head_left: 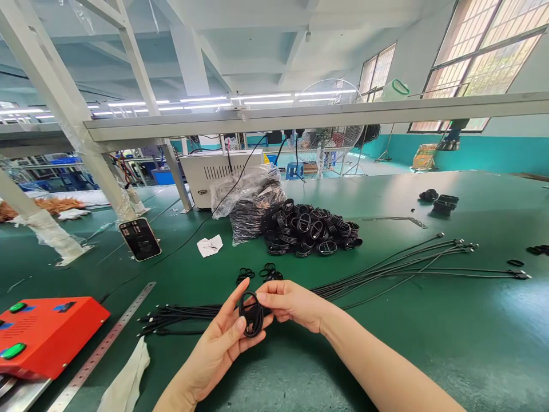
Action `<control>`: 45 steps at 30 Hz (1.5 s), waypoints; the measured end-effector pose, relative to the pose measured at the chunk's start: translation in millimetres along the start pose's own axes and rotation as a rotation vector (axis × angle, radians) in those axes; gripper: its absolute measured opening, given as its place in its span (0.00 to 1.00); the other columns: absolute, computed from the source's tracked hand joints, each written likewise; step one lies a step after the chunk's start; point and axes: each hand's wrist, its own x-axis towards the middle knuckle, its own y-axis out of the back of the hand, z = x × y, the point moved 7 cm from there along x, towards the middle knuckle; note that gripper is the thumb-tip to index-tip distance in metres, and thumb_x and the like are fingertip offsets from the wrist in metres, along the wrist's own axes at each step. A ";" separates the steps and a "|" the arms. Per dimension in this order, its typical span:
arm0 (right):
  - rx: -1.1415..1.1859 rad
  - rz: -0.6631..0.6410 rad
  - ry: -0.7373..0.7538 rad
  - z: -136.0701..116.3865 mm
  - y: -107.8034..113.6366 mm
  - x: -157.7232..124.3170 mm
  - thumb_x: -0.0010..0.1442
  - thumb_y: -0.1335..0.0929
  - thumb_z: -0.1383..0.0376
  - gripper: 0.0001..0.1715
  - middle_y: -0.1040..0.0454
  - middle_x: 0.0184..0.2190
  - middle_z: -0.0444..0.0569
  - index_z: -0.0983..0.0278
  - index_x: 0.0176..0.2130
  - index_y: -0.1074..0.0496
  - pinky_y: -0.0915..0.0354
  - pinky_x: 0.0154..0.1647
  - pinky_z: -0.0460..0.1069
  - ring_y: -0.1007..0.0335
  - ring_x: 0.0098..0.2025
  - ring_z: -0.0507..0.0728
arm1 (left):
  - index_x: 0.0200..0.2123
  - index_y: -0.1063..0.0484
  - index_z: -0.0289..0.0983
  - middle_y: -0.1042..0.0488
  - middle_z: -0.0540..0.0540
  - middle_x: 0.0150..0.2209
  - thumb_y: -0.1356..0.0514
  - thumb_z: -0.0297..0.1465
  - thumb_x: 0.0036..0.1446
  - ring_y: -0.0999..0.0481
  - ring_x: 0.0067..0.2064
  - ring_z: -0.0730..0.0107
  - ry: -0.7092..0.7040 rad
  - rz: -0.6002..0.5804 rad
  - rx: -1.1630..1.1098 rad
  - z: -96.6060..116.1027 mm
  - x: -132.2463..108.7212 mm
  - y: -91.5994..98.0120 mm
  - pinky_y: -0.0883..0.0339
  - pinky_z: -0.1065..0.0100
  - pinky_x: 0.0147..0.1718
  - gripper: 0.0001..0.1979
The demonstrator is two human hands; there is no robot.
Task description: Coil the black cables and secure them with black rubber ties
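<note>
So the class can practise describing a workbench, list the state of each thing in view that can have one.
Left hand: fingers on the coil, holding it.
Right hand: pinching the coil from the other side.
Black cable coil: wound into a loop, held between the hands.
Heap of coiled cables: all wound, piled up.
Clear plastic bag: full, bulging with dark contents.
Straight black cables: uncoiled, laid out lengthwise.
</note>
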 end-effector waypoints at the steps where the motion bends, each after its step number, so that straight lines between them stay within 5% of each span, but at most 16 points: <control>1: -0.007 0.041 0.014 0.2 1.8 0.8 0.47 0.24 0.50 0.23 0.35 0.23 0.39 0.65 0.32 0.30 0.57 0.22 0.45 0.51 0.21 0.45 | 0.63 0.43 0.53 0.28 0.44 0.56 0.36 0.39 0.55 0.27 0.56 0.50 -0.020 0.032 0.049 -0.5 2.6 2.2 0.34 0.53 0.54 0.34; 6: -0.071 0.164 0.039 6.1 -0.2 4.9 0.46 0.24 0.52 0.22 0.32 0.24 0.40 0.64 0.29 0.32 0.51 0.25 0.44 0.40 0.26 0.49 | 0.61 0.40 0.48 0.28 0.41 0.56 0.28 0.35 0.43 0.24 0.50 0.52 -0.140 0.170 0.240 -1.6 11.5 7.9 0.33 0.55 0.53 0.42; 11: -0.189 0.088 0.146 5.5 -7.7 9.8 0.50 0.25 0.54 0.17 0.31 0.27 0.41 0.63 0.33 0.28 0.42 0.35 0.47 0.38 0.32 0.51 | 0.65 0.47 0.46 0.24 0.41 0.50 0.31 0.38 0.46 0.27 0.55 0.52 -0.201 0.244 0.315 -1.3 11.5 8.7 0.35 0.56 0.55 0.44; 14: -0.394 0.014 0.200 -0.2 -7.7 7.8 0.58 0.30 0.59 0.09 0.33 0.28 0.41 0.63 0.32 0.28 0.42 0.37 0.48 0.38 0.33 0.52 | 0.61 0.41 0.45 0.25 0.41 0.52 0.31 0.38 0.46 0.27 0.55 0.53 -0.215 0.249 0.342 -1.9 10.9 9.6 0.35 0.57 0.56 0.39; 21: -0.886 0.108 0.261 -24.1 -6.3 -9.1 0.61 0.33 0.64 0.05 0.36 0.31 0.42 0.61 0.33 0.28 0.41 0.36 0.47 0.38 0.33 0.52 | 0.56 0.35 0.43 0.23 0.44 0.45 0.32 0.38 0.47 0.22 0.44 0.60 -0.218 0.257 0.357 0.2 11.6 14.3 0.30 0.60 0.49 0.32; 29: -0.706 -0.072 0.318 -23.5 -29.2 -14.0 0.58 0.32 0.70 0.04 0.33 0.34 0.44 0.63 0.31 0.29 0.37 0.40 0.48 0.34 0.36 0.52 | 0.54 0.32 0.44 0.26 0.42 0.52 0.30 0.32 0.44 0.22 0.44 0.59 -0.158 0.098 0.269 -7.9 9.8 1.3 0.27 0.64 0.43 0.31; 35: -0.525 -0.102 0.217 -15.1 -13.9 -7.0 0.59 0.31 0.64 0.04 0.29 0.30 0.43 0.63 0.32 0.29 0.38 0.37 0.48 0.32 0.33 0.52 | 0.53 0.34 0.44 0.22 0.46 0.42 0.31 0.33 0.47 0.20 0.39 0.62 -0.116 0.184 0.266 -3.2 8.2 12.5 0.25 0.62 0.41 0.29; 40: -0.481 -0.019 0.090 -3.9 11.1 0.0 0.55 0.28 0.59 0.10 0.27 0.28 0.43 0.64 0.33 0.25 0.41 0.32 0.46 0.36 0.30 0.52 | 0.55 0.36 0.44 0.23 0.41 0.47 0.30 0.33 0.47 0.20 0.45 0.54 -0.062 0.120 0.264 -6.0 8.5 9.7 0.26 0.61 0.42 0.32; 45: -0.275 -0.075 0.060 2.3 2.9 3.7 0.50 0.25 0.55 0.17 0.26 0.27 0.44 0.65 0.32 0.25 0.41 0.31 0.46 0.35 0.29 0.50 | 0.54 0.33 0.44 0.24 0.41 0.51 0.29 0.32 0.45 0.22 0.46 0.57 -0.114 0.080 0.303 -8.8 10.8 7.5 0.32 0.59 0.51 0.32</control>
